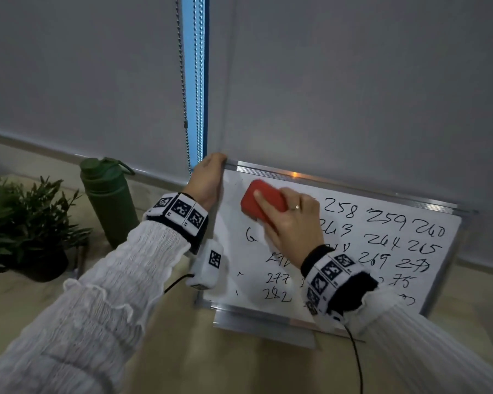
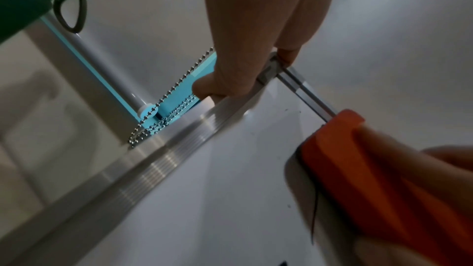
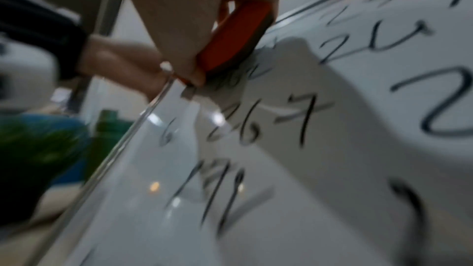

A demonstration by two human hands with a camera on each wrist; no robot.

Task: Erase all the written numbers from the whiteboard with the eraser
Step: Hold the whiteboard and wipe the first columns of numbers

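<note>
The right hand (image 1: 292, 223) grips one red eraser (image 1: 264, 201), pressed flat on the upper left of the whiteboard (image 1: 450, 251), beside rows of black numbers (image 1: 382, 220). The left hand (image 1: 207, 179) clasps the board's top left corner. The board leans against grey blinds (image 1: 353, 81), with bead chains (image 1: 184, 81) hanging just behind. Left on the table (image 1: 239, 365) stand one green bottle (image 1: 108, 200) and one plant (image 1: 20, 223).
</note>
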